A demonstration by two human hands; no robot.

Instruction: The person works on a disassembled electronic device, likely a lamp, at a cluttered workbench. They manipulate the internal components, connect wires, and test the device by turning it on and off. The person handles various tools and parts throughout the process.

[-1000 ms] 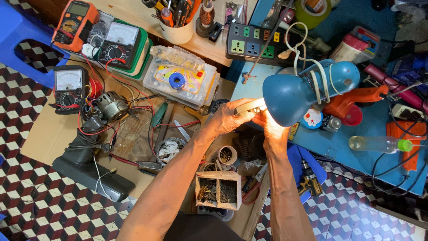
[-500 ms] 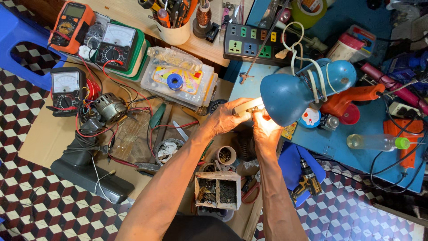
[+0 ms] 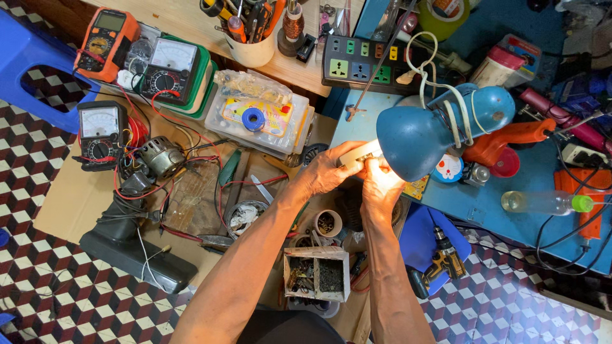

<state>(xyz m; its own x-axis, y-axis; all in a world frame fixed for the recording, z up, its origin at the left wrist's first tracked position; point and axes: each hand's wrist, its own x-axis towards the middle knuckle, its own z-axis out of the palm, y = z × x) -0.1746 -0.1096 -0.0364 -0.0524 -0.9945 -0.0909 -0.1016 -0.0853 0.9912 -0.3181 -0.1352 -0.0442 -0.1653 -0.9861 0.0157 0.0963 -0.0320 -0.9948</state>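
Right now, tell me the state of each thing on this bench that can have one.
Blue desk lamp: lit.
Small pale object: held under the lamp by both hands.
Left hand: gripping it.
Right hand: gripping it.
Clear plastic bottle: lying down, green cap on.
Yellow cordless drill: lying on the floor.

A blue metal desk lamp [image 3: 426, 132] above a blue table [image 3: 510, 210]; orange handheld multimeter [image 3: 106, 43]; maroon-and-white cube-patterned tiled floor [image 3: 38, 293].

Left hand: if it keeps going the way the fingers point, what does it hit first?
The left hand points right and slightly up, holding a small pale part together with the right hand. Straight on, it would likely meet the blue lamp shade first, though depth under the shade is unclear.
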